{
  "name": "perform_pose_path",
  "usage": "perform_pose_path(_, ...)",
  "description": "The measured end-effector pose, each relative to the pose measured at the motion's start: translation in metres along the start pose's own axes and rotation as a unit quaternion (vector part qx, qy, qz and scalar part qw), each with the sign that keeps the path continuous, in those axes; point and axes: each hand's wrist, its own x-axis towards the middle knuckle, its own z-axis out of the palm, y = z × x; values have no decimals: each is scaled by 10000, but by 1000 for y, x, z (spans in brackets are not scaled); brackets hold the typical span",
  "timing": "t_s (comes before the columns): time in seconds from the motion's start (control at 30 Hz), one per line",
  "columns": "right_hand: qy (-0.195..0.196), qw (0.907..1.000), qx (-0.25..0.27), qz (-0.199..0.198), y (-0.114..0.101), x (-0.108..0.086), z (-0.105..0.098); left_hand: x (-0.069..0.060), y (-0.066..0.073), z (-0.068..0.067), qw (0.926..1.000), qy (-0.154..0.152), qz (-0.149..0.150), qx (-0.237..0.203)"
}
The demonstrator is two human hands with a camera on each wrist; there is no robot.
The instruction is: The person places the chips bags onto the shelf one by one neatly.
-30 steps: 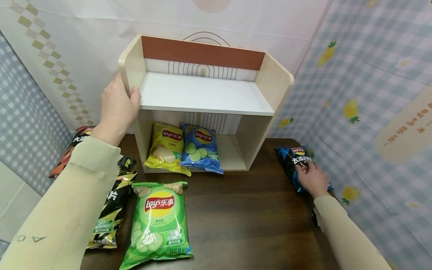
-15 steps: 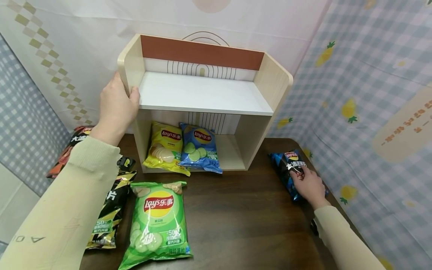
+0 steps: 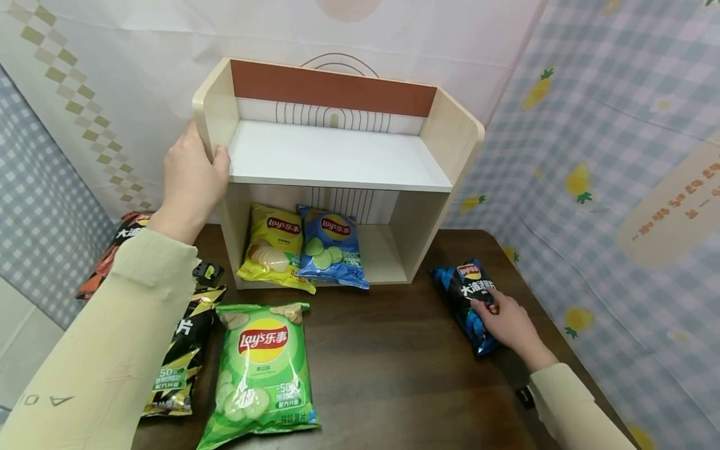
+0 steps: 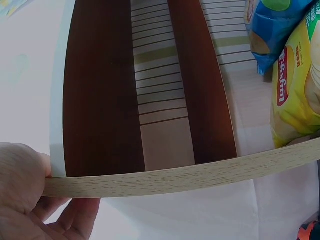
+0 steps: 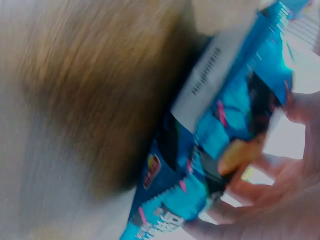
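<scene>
Right hand (image 3: 508, 320) gripping chip bag (image 3: 462, 299), black and blue, glossy.

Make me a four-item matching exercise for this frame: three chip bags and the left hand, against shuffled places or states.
1. Glossy yellow chip bag
2. Glossy green chip bag
3. Black-and-blue chip bag
4. Left hand

A. Held by the right hand
B. In the pale wood-grain lower compartment
C. Gripping the upright side panel
D. Untouched on the dark brown table

Pairs: 1-B, 2-D, 3-A, 4-C
</scene>
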Motion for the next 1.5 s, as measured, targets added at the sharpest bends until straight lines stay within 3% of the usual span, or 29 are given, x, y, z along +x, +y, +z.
perform_pose_path(0.3,-208,9957,889,-140,13,-13,-23,2,-1,-3,10000,93,32,-8)
perform_pose_path(0.47,-783,9934,796,267,29,-17,-29,2,-1,-3,10000,72,16,6)
perform_pose_path(0.7,-1495,9758,1146,1112,45,-16,-20,3,-2,-3,10000,51,-34,28)
perform_pose_path(1.0,-1699,9716,952,1347,52,-11,-6,0,-2,-2,10000,-4,-6,33)
perform_pose_path(1.17,-1699,9680,1100,1482,54,-10,-5,0,-1,-1,10000,0,-3,20)
perform_pose_path(1.5,-1666,9663,1384,1392,49,-13,-8,-1,-2,1,9999,96,76,-25)
